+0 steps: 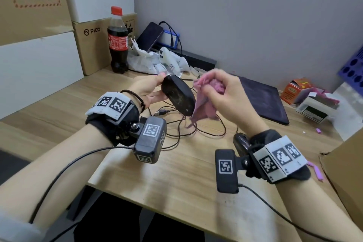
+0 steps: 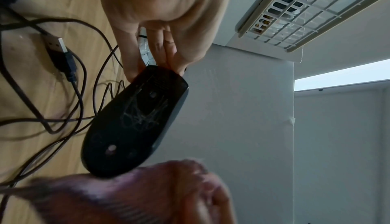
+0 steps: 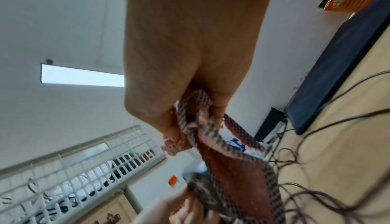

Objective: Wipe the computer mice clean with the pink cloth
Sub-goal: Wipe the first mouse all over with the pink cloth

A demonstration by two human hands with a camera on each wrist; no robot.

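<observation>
A black wired computer mouse is held up over the wooden desk, underside toward me. My left hand grips its far end with fingers and thumb; in the left wrist view the mouse shows scratch marks on its base. My right hand holds a bunched pink cloth right beside the mouse's right edge, and the cloth's loose end hangs down. In the right wrist view the checked cloth is clenched in my right hand. A second black mouse lies on the desk, partly hidden by my right wrist.
Tangled cables and a USB plug lie under the hands. A cola bottle, stacked boxes and a white controller stand at the back left. A black pad, small cartons and a cardboard box are on the right.
</observation>
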